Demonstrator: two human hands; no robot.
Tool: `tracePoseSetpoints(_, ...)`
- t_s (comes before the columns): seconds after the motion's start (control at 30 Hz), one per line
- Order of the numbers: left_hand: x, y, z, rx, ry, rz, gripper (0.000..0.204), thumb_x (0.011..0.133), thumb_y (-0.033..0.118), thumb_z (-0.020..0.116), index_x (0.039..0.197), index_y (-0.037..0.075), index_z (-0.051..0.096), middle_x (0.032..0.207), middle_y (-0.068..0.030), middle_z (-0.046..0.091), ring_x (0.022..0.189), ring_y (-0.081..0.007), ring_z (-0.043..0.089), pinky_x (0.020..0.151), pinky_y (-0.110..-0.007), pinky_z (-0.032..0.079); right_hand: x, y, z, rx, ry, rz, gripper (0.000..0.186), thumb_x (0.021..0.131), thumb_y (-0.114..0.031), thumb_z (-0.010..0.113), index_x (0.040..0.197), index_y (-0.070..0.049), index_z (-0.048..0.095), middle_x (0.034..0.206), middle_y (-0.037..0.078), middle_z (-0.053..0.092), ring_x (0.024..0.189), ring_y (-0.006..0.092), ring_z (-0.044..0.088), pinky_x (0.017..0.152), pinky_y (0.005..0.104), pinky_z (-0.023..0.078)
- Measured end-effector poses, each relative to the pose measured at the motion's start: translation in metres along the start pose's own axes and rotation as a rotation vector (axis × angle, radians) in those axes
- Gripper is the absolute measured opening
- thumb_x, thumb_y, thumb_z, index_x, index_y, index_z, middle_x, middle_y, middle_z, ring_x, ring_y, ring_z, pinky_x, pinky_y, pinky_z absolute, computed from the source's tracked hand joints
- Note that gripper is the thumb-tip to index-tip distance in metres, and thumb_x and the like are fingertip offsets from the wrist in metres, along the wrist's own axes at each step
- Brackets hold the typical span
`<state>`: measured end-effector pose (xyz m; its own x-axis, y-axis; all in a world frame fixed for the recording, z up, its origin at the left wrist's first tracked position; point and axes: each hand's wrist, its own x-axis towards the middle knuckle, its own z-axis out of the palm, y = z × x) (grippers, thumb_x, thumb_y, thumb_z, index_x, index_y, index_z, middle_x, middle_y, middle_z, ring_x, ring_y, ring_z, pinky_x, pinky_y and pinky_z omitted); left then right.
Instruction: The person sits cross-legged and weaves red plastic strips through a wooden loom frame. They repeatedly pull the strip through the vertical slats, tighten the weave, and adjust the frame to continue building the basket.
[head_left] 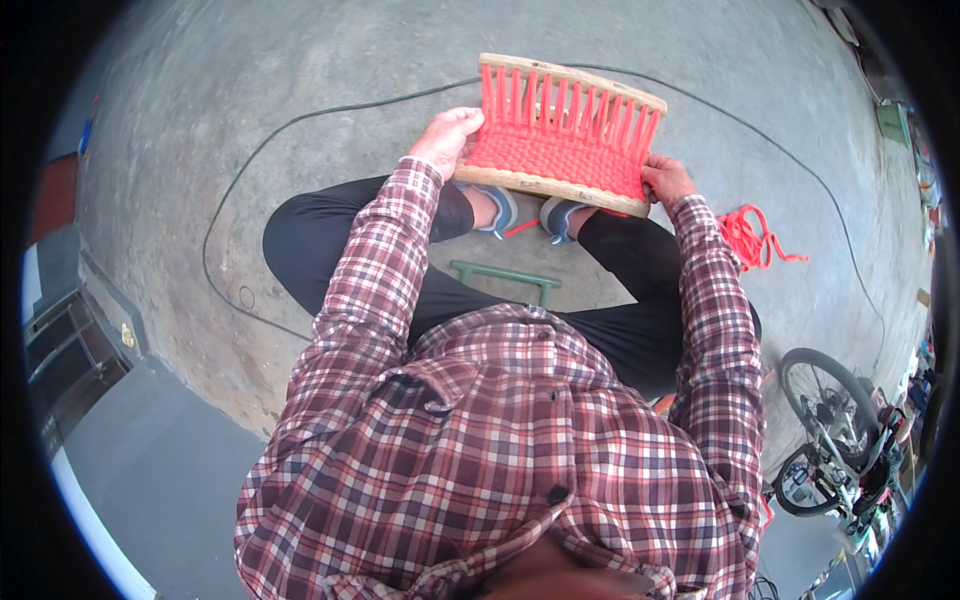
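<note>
A wooden frame (600, 83) strung with red cord is held up between my two hands, tilted, above my shoes. Tight red weaving (560, 155) fills its near part. Bare red strands run from the weaving to the far wooden bar. My left hand (448, 138) is closed on the left edge of the frame, thumb on the cord. At the near right corner my right hand (668, 182) grips the frame; some of its fingers are hidden behind. A loose heap of red cord (745, 238) lies on the floor beside my right forearm.
A dark cable (240, 180) curves across the concrete floor (270, 65) around me. Between my legs stands a green metal bar (505, 273). A bicycle (835, 420) is at the right, near piled items. Dark metal-framed furniture (75, 350) stands at the left.
</note>
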<state>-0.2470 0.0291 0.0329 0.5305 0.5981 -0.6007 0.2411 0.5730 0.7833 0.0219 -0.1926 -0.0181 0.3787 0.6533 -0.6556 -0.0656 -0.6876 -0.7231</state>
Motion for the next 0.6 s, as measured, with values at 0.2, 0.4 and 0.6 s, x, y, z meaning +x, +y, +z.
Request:
tracePoseSetpoints(0.2, 0.009, 0.004, -0.004, 0.061, -0.082, -0.006, 0.017, 0.088, 0.017, 0.055, 0.098, 0.003, 0.057, 0.092, -0.0048, 0.061, 0.084, -0.0156, 0.057, 0.078, -0.032, 0.045, 0.006, 0.002, -0.006, -0.152, -0.006, -0.039, 0.014, 0.077, -0.009, 0.049, 0.081, -0.003, 0.062, 0.062, 0.004, 0.055, 0.051, 0.0118, 0.05, 0.044, 0.0266, 0.038)
tracePoseSetpoints(0.4, 0.007, 0.0, -0.01, 0.104, -0.128, -0.037, 0.017, 0.086, 0.015, 0.057, 0.096, 0.001, 0.059, 0.091, -0.0081, 0.063, 0.082, -0.0165, 0.059, 0.079, -0.032, 0.046, -0.018, -0.02, 0.003, 0.31, -0.036, 0.042, 0.011, 0.082, -0.003, 0.045, 0.082, -0.006, 0.056, 0.055, -0.004, 0.042, 0.041, 0.0063, 0.035, 0.036, 0.0223, 0.021)
tracePoseSetpoints(0.6, 0.004, 0.002, -0.01, 0.172, -0.101, -0.033, 0.019, 0.085, 0.015, 0.059, 0.094, -0.001, 0.06, 0.088, -0.0084, 0.063, 0.078, -0.0154, 0.059, 0.075, -0.03, 0.046, -0.018, -0.022, -0.001, 0.075, 0.001, 0.045, 0.009, 0.083, -0.007, 0.049, 0.081, -0.006, 0.057, 0.057, -0.003, 0.045, 0.044, 0.0058, 0.036, 0.039, 0.0214, 0.025)
